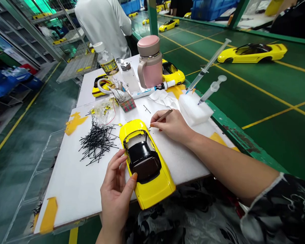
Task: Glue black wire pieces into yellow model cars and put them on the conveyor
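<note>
the yellow toy car point(147, 164) lies just right of our left hand point(117, 189), with its left flank tucked between thumb and fingers, and near and to the left of our right hand point(174, 127). its long axis runs away from us, leaning a little to the left; the end with the pale window opening points away, and the plain yellow panel comes toward us, past the near edge of the table point(66, 189). we cannot tell which end is the nose.

our left hand grasps the car, part closed, thumb on top beside the dark window and fingers along the side. our right hand is pinched round a thin brown tool point(165, 115), its tip just beside the far right corner of the car and among small dark specks.

left of the car we see a heap of black sticks point(98, 142); beyond its far end, a clear bag point(103, 113) with yellow bits and a small patterned box point(127, 104). farther beyond the car come a marker point(147, 92), a pink mug point(154, 71) and a bottle point(109, 65). beyond and right of the car, two syringes point(204, 70) stand tilted in a white foam block point(197, 110).
</note>
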Demonstrator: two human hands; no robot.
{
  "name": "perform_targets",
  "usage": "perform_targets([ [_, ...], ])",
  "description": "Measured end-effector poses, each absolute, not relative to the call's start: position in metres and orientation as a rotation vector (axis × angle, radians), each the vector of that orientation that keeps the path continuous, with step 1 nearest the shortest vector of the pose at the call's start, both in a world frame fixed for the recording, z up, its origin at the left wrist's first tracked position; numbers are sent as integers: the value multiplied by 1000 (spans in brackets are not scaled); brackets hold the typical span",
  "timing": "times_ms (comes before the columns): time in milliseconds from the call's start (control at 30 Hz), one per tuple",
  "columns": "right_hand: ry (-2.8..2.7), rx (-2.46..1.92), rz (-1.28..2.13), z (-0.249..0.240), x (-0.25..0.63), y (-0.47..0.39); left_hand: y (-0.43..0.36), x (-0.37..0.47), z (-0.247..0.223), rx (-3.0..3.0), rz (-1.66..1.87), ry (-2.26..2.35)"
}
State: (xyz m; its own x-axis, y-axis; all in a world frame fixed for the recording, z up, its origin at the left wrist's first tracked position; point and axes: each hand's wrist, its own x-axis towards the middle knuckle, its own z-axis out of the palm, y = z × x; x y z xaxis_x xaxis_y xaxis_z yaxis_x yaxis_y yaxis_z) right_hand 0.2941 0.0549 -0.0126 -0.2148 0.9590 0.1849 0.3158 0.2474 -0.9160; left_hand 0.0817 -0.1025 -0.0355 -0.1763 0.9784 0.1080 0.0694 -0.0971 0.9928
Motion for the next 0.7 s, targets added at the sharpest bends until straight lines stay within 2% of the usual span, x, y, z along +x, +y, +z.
perform_targets([
  [700, -1697, -1206, 981, -13, 293, 55, -102, 80, -39, 1243, 1452, 1307],
])
